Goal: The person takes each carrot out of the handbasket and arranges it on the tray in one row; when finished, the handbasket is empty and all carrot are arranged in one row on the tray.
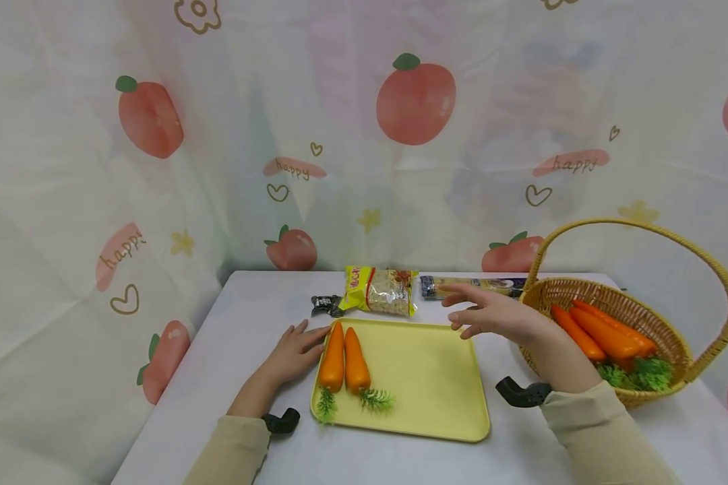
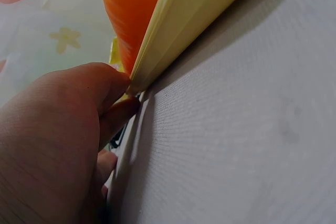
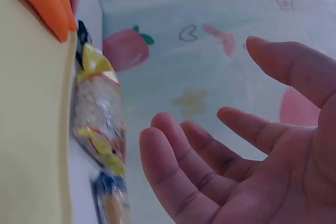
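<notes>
A yellow tray [image 1: 425, 377] lies on the table, with two orange carrots [image 1: 332, 364] side by side at its left end, their green tops toward the near edge. At the tray's far left corner is my left hand [image 1: 294, 353]; in the left wrist view its thumb [image 2: 113, 80] and forefinger pinch the rim. My right hand [image 1: 491, 313] hovers over the tray's far right corner, fingers spread and loosely bent, holding nothing. To its right stands a wicker basket [image 1: 682, 330] with a tall handle, holding several carrots [image 1: 609, 333].
Behind the tray lie a small black packet [image 1: 325, 305], a yellow and clear food bag [image 1: 388, 291] and a long blue-ended package [image 1: 433, 286]. A fruit-patterned curtain [image 1: 340, 195] hangs around the back and left of the white table [image 1: 249, 296].
</notes>
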{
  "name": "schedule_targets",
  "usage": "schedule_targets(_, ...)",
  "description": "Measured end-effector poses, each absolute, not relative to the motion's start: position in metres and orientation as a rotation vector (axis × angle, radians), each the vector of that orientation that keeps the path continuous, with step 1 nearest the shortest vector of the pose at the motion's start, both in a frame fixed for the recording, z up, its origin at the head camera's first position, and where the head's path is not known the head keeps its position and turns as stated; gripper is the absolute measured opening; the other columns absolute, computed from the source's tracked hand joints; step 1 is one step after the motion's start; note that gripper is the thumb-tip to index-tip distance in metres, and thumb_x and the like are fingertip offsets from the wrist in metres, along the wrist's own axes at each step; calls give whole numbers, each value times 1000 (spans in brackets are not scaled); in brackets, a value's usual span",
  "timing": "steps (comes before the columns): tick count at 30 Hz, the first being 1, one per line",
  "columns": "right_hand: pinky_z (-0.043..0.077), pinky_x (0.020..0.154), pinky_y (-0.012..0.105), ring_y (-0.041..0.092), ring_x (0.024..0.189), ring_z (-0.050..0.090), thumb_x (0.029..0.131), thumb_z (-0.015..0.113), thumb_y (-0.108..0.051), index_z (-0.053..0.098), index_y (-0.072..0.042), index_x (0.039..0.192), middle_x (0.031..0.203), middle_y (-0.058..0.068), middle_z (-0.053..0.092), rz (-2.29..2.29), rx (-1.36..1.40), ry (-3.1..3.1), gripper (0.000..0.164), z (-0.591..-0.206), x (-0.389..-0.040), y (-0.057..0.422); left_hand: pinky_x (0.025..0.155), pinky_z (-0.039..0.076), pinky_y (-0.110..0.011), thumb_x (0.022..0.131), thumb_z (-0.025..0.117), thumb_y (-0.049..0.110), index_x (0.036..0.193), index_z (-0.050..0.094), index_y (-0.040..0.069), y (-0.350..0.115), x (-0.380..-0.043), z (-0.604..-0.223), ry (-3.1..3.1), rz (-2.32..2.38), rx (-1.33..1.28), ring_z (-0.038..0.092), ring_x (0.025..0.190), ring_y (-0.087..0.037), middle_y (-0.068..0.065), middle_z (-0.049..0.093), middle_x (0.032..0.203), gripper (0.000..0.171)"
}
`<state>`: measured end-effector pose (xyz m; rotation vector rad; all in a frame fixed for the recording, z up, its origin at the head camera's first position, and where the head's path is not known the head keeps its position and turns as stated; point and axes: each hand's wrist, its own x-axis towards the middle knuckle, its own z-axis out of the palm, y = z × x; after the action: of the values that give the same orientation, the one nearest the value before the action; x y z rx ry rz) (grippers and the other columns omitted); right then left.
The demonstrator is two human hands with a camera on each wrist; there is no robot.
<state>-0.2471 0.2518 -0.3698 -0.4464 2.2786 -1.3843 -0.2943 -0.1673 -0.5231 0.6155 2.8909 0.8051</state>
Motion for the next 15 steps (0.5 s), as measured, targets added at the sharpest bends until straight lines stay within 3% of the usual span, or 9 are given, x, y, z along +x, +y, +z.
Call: schedule_targets(15,57,93,38,21,110,62,102,55,-25,15,-6,158,151,30,31,-1465,-292,2368,70,-364,-236,356,125,8,-57,102,51,39,148,48,31,-168,-294,-521,2890,810,639,20,153,-32,10,51,148,47)
